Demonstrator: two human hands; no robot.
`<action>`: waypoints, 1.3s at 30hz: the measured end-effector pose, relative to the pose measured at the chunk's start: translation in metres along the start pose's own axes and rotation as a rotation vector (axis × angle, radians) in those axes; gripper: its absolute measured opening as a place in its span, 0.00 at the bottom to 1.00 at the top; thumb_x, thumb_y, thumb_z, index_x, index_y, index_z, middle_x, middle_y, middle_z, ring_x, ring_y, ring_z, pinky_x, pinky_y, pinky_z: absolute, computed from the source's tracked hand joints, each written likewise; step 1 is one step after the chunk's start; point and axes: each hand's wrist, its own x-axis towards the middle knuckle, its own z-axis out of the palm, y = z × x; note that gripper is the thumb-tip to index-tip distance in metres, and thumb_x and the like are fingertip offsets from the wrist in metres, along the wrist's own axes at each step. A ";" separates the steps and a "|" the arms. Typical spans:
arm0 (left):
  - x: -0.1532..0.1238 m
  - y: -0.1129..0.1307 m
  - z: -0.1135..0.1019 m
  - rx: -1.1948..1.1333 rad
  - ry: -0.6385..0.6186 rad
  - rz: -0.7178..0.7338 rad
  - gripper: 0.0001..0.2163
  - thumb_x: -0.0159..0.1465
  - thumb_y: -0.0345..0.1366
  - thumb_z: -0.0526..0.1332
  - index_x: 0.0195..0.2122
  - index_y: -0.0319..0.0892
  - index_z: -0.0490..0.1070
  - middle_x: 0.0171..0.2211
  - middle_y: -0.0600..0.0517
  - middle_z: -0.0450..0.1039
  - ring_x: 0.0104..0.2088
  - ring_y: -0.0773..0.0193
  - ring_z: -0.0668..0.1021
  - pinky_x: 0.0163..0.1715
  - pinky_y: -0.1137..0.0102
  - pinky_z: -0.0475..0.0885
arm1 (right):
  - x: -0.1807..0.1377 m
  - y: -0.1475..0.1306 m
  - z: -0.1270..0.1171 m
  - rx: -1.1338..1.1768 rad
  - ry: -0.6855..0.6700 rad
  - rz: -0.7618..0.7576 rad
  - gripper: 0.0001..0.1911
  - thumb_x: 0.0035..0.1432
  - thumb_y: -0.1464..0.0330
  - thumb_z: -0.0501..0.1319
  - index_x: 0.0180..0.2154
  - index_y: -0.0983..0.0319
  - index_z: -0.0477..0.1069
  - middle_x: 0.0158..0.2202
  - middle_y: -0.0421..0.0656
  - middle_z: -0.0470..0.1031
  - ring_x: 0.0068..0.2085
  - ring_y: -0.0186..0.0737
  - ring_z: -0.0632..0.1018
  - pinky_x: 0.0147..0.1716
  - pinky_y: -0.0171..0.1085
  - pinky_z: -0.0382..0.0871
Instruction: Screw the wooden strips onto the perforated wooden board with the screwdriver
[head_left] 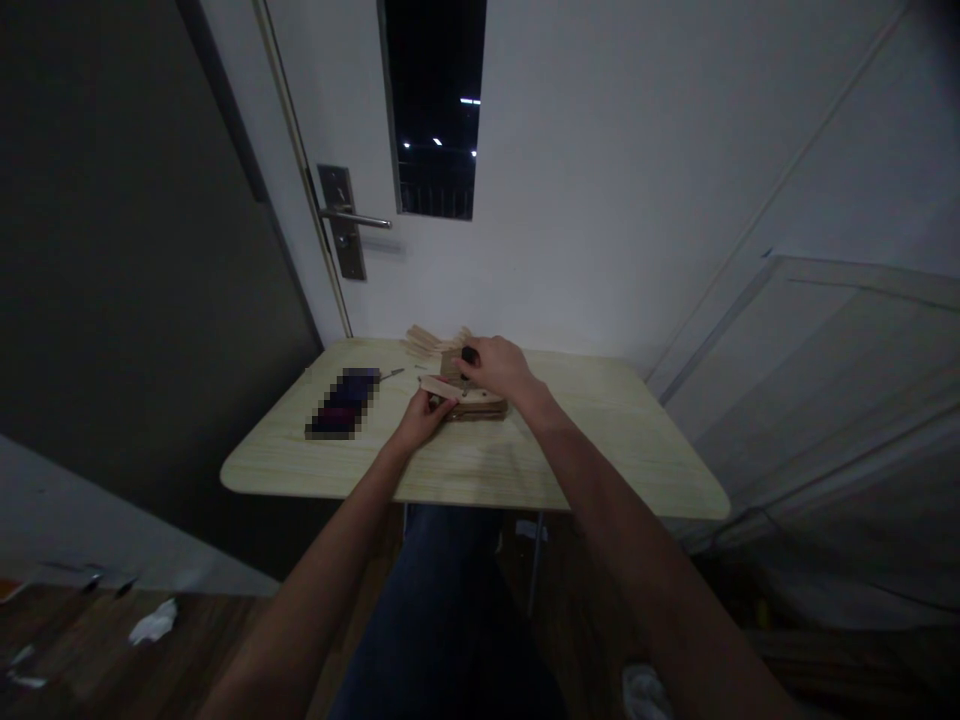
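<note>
On a small pale wooden table [585,460] lies a flat light-wood assembly [472,402] made of stacked cut pieces. My left hand [425,412] pinches the left end of a wooden strip [439,386] on top of it. My right hand [501,367] is closed round a small dark-handled tool [468,356], held upright and pressed down onto the wood. Behind the hands, several loose wooden sticks [424,338] fan out near the table's far edge.
A dark blurred-out rectangle [343,403] lies on the table's left part, with a small thin metal piece [391,375] beside it. A white door with a metal handle [352,220] stands behind. My knees sit under the table; paper scraps [154,621] lie on the floor.
</note>
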 end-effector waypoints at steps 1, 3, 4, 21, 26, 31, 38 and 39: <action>0.000 0.000 0.000 0.005 0.001 0.004 0.20 0.56 0.43 0.67 0.46 0.40 0.66 0.44 0.46 0.73 0.44 0.57 0.76 0.46 0.61 0.73 | 0.000 -0.001 0.001 0.010 0.006 0.018 0.17 0.63 0.59 0.53 0.43 0.62 0.74 0.42 0.50 0.79 0.40 0.45 0.78 0.35 0.37 0.65; 0.000 0.000 -0.001 0.019 0.003 0.002 0.21 0.56 0.44 0.67 0.46 0.40 0.66 0.44 0.46 0.73 0.44 0.57 0.76 0.46 0.61 0.73 | 0.000 -0.002 0.002 0.049 0.018 0.033 0.16 0.63 0.61 0.53 0.45 0.62 0.73 0.42 0.49 0.79 0.39 0.43 0.78 0.35 0.36 0.64; 0.000 0.000 -0.001 0.024 0.004 0.000 0.21 0.56 0.44 0.67 0.47 0.40 0.66 0.43 0.46 0.73 0.43 0.58 0.76 0.45 0.61 0.73 | -0.001 -0.003 0.003 0.081 0.022 0.024 0.15 0.63 0.63 0.53 0.46 0.61 0.72 0.42 0.48 0.79 0.39 0.41 0.77 0.35 0.35 0.64; -0.003 0.006 0.000 0.010 0.000 -0.014 0.21 0.57 0.43 0.66 0.48 0.40 0.66 0.41 0.48 0.73 0.40 0.60 0.76 0.42 0.65 0.72 | -0.002 -0.004 0.005 0.052 -0.047 0.072 0.17 0.68 0.63 0.43 0.52 0.63 0.60 0.41 0.51 0.78 0.38 0.46 0.79 0.35 0.39 0.66; -0.002 0.002 0.001 -0.022 0.006 -0.024 0.22 0.55 0.44 0.67 0.47 0.41 0.66 0.41 0.48 0.73 0.40 0.60 0.76 0.42 0.65 0.72 | -0.001 -0.004 0.005 0.018 -0.039 0.069 0.18 0.68 0.62 0.43 0.52 0.63 0.62 0.42 0.52 0.78 0.38 0.47 0.79 0.35 0.40 0.67; -0.001 0.003 0.000 -0.013 -0.012 -0.006 0.21 0.55 0.43 0.67 0.47 0.40 0.65 0.41 0.48 0.73 0.41 0.59 0.76 0.43 0.64 0.72 | 0.002 -0.002 0.004 0.015 0.005 0.101 0.18 0.66 0.60 0.49 0.47 0.63 0.69 0.43 0.53 0.78 0.42 0.47 0.78 0.37 0.40 0.67; -0.003 0.007 0.001 0.008 -0.001 0.001 0.20 0.56 0.43 0.66 0.47 0.40 0.65 0.42 0.47 0.73 0.42 0.59 0.75 0.42 0.65 0.72 | 0.007 0.002 0.005 0.083 0.030 -0.030 0.15 0.65 0.69 0.49 0.48 0.65 0.69 0.44 0.52 0.77 0.42 0.41 0.77 0.39 0.36 0.65; -0.003 0.007 0.001 0.018 -0.002 0.003 0.20 0.57 0.43 0.66 0.47 0.40 0.66 0.42 0.47 0.73 0.42 0.59 0.75 0.42 0.65 0.72 | 0.007 0.002 0.005 0.090 0.026 -0.054 0.15 0.66 0.69 0.49 0.48 0.64 0.68 0.45 0.52 0.77 0.42 0.41 0.77 0.39 0.36 0.65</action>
